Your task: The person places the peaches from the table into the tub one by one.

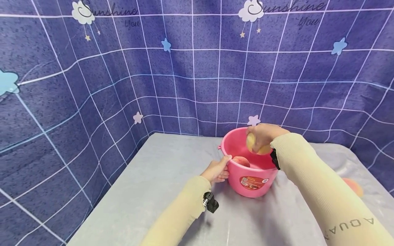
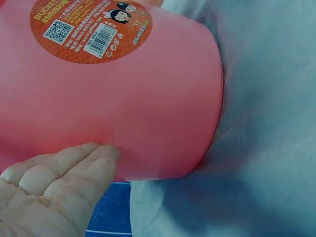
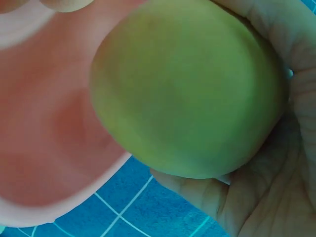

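A pink bucket (image 1: 243, 181) with an oval orange label stands upright on the light table cover. My left hand (image 1: 216, 169) grips its near left rim, thumb on the rim and fingers along the outer wall. In the left wrist view those fingers (image 2: 74, 177) touch the bucket's side. My right hand (image 1: 265, 135) holds a yellowish-green peach (image 3: 190, 94) over the bucket's mouth, partly inside it, fingers curled around the fruit. A reddish peach (image 1: 241, 161) shows inside the bucket against the near left wall. The bucket's bottom is largely hidden.
Another peach (image 1: 353, 187), pink and orange, lies on the table cover (image 1: 163, 171) at the right, partly behind my right sleeve. A purple-blue curtain (image 1: 197, 68) with a grid, stars and clouds hangs behind and to the left.
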Tool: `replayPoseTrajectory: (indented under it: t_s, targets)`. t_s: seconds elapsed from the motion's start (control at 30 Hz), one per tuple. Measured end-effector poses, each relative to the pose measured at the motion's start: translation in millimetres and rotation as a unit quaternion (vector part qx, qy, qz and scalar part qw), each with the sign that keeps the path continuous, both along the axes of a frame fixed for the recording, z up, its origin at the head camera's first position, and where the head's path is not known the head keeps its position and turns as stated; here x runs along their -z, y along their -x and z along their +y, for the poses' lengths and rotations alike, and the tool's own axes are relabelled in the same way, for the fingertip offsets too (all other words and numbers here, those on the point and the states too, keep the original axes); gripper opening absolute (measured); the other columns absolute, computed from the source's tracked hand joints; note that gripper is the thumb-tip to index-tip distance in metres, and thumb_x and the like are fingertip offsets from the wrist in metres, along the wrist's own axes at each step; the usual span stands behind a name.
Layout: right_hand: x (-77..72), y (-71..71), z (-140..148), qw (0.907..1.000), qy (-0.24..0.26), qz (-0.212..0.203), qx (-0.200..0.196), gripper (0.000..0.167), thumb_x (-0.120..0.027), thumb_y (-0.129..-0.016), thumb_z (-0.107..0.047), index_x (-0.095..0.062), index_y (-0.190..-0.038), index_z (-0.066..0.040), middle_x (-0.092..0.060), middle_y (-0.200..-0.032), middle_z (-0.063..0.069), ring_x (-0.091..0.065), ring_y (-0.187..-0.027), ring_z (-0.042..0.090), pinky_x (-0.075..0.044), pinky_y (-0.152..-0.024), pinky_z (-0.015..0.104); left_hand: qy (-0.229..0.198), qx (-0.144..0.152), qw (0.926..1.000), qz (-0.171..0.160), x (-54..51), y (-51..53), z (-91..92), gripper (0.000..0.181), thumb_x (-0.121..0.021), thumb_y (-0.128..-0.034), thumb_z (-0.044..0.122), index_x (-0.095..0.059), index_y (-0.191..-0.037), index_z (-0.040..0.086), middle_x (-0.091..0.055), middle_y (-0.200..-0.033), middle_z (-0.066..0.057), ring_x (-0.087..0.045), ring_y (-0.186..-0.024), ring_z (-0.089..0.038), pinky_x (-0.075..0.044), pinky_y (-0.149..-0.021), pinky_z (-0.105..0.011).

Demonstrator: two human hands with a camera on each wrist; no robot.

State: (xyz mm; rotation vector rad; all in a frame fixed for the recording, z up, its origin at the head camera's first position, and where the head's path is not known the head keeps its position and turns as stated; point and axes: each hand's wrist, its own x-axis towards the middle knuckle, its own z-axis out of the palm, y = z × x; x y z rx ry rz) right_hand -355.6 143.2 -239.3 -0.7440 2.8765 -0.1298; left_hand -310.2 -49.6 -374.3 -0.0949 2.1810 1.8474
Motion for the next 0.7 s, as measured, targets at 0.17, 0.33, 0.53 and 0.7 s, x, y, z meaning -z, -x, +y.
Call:
replayPoseTrajectory:
  t_s: [0.17, 0.33, 0.53, 0.7]
  targets:
    - [-3.5, -3.4, 1.7, 0.9999, -0.009, -0.014, 0.002, 0.061, -0.078, -0.071, -0.018, -0.055, -0.124, -0.001, -0.063, -0.107, 0.018, -0.057, -0.097, 0.03, -0.048, -0.086, 0.047, 0.002, 0.002, 1.0, 0.003, 0.2, 0.3, 0.7, 0.073, -0.052, -0.0878, 0.051, -0.056, -0.115, -0.017, -0.067, -0.102, -0.026, -0.067, -0.093, -0.033, -0.05, -0.089, -0.046]
    - [-4.9, -6.1, 4.9, 0.9999, -0.015, -0.001, 0.001, 0.06, -0.077, -0.072, -0.023, -0.056, -0.124, -0.001, -0.061, -0.117, 0.022, -0.058, -0.103, 0.033, -0.047, -0.088, 0.05, 0.002, 0.004, 0.9999, 0.01, 1.3, 1.6, -0.2, 0.073, -0.052, -0.0872, 0.052, -0.057, -0.114, -0.016, -0.067, -0.099, -0.025, -0.067, -0.089, -0.03, -0.052, -0.085, -0.044]
    - [-3.9, -8.2, 10.8, 0.9999, -0.012, 0.005, 0.005, 0.054, -0.073, -0.074, -0.021, -0.058, -0.122, -0.002, -0.062, -0.115, 0.021, -0.058, -0.102, 0.033, -0.048, -0.085, 0.051, 0.001, 0.002, 1.0, 0.008, 2.6, 2.4, -0.3, 0.073, -0.052, -0.0871, 0.052, -0.057, -0.114, -0.016, -0.068, -0.096, -0.024, -0.067, -0.088, -0.029, -0.054, -0.077, -0.037]
    - [-3.4, -9.9, 16.3, 0.9998, -0.009, 0.018, 0.0, 0.048, -0.071, -0.077, -0.02, -0.059, -0.119, -0.001, -0.062, -0.114, 0.022, -0.058, -0.101, 0.034, -0.048, -0.083, 0.053, 0.0, -0.003, 1.0, 0.009, 2.9, 1.9, 0.8, 0.073, -0.053, -0.0864, 0.054, -0.058, -0.111, -0.015, -0.068, -0.091, -0.021, -0.067, -0.082, -0.025, -0.05, -0.06, -0.025]
